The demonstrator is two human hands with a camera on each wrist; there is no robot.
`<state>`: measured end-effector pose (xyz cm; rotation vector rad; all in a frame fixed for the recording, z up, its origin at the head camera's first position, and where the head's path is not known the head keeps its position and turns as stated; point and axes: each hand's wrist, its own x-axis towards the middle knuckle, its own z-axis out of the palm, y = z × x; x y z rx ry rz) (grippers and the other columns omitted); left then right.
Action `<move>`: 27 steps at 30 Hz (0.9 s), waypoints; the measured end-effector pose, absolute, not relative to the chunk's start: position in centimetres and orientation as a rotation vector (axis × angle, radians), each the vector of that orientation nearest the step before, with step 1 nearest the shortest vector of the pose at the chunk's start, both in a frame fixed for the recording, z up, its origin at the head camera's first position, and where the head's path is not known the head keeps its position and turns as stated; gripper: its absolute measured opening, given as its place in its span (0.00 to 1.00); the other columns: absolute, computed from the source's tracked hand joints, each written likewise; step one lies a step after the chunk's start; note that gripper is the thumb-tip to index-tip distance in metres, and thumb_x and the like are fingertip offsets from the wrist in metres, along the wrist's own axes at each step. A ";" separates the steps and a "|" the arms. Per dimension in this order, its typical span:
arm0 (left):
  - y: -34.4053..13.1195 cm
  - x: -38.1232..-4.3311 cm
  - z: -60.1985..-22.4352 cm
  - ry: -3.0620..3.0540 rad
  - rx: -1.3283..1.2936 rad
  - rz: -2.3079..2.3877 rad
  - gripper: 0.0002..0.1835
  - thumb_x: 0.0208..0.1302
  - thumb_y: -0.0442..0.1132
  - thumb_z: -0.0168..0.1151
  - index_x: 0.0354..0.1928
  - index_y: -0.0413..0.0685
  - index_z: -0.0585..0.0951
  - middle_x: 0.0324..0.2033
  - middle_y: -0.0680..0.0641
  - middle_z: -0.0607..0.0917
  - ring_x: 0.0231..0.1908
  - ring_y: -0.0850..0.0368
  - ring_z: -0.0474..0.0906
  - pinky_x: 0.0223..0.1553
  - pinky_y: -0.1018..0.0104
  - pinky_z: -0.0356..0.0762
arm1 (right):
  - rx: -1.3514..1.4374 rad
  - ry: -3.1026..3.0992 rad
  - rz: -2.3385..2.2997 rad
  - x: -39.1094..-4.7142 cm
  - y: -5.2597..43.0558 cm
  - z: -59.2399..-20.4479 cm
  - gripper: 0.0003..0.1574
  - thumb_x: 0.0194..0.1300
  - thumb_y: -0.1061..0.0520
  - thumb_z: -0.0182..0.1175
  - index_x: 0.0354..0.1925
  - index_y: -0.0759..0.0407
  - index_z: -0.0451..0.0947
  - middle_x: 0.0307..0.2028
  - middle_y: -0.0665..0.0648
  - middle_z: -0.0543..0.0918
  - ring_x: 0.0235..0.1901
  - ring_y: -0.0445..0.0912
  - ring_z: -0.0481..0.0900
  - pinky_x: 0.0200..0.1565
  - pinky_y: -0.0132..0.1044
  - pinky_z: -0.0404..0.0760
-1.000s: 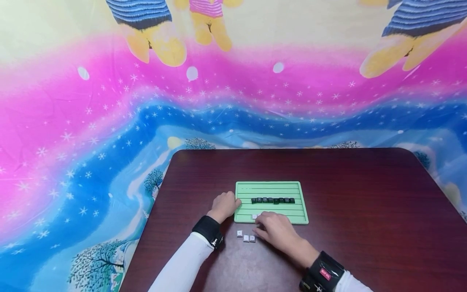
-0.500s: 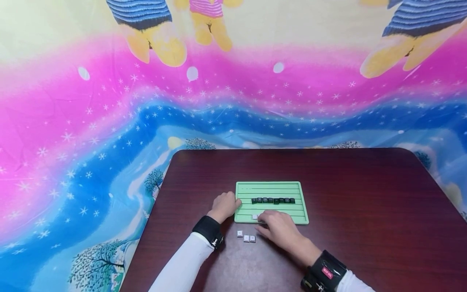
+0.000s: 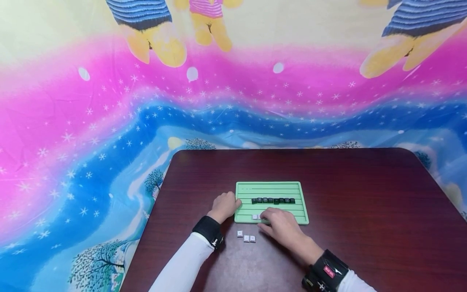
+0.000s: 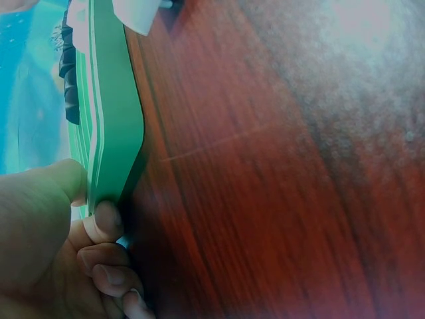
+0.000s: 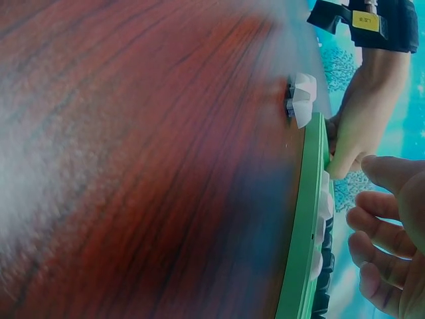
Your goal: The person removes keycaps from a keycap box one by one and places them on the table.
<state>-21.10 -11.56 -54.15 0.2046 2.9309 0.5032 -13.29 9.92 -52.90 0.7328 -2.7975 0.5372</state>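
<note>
Our left hand pinches the green tray by its left rim, nearer the left edge of the table than the right; our right hand, fingers parted, is at white keycaps, contact unclear, wide room rightward!

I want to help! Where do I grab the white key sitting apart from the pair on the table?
Probably best from above: pinch the key by its left and right sides. It's small and blocky, nothing covers it, and a gap separates it from the pair.
</note>
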 end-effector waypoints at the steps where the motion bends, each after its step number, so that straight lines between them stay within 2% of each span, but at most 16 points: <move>1: -11.6 -21.1 -54.1 2.932 0.205 0.504 0.23 0.67 0.46 0.56 0.15 0.52 0.63 0.14 0.51 0.64 0.16 0.53 0.65 0.20 0.60 0.63 | 0.729 -2.799 0.534 -13.3 9.9 -52.9 0.14 0.57 0.45 0.73 0.38 0.49 0.85 0.32 0.44 0.85 0.31 0.39 0.83 0.31 0.34 0.79; 27: -11.5 -21.0 -54.0 2.916 0.205 0.514 0.23 0.69 0.45 0.55 0.16 0.51 0.61 0.15 0.53 0.60 0.16 0.55 0.60 0.20 0.62 0.58 | 0.692 -2.812 0.547 -13.9 10.7 -52.4 0.14 0.56 0.46 0.74 0.39 0.50 0.85 0.32 0.46 0.84 0.28 0.39 0.80 0.28 0.33 0.76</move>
